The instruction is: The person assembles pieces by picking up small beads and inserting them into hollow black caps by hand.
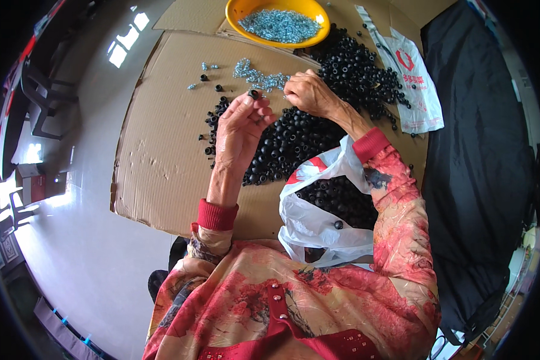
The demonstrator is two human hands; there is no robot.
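My left hand pinches a small round black cap between thumb and fingertips, its hollow end showing. Just to the right, my right hand has its fingers drawn together at the edge of a loose pile of small silvery coil springs; whatever its fingertips hold is hidden. Beneath and between both hands spreads a heap of black caps on flattened cardboard. Several single caps and springs lie apart, left of my left hand.
A yellow bowl of springs stands at the far side. Another black cap heap lies right of it, beside a flat white plastic bag. An open white bag of caps rests near my lap. Black fabric covers the right side.
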